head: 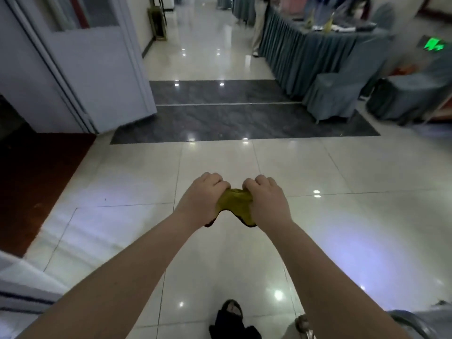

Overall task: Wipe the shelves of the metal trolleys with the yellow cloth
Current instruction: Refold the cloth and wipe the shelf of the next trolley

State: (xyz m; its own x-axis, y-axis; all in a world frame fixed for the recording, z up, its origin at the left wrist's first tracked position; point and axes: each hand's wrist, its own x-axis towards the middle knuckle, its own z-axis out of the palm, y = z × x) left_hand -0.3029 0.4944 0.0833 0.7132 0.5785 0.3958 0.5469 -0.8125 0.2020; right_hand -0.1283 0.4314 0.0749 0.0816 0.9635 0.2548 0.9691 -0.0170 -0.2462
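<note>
The yellow cloth (235,204) hangs bunched between my two hands, held out over the tiled floor in front of me. My left hand (201,195) grips its left side with curled fingers. My right hand (267,200) grips its right side the same way, knuckles up. Dark edges of the cloth droop below both wrists. A curved bit of metal (407,322) shows at the bottom right corner; I cannot tell whether it belongs to a trolley. No trolley shelf is in view.
A glossy tiled corridor (220,50) runs ahead with a dark stone strip (220,118) across it. A white door (80,69) stands at the left. Tables and chairs draped in blue-grey fabric (318,62) line the right. A person's legs (259,25) stand far off.
</note>
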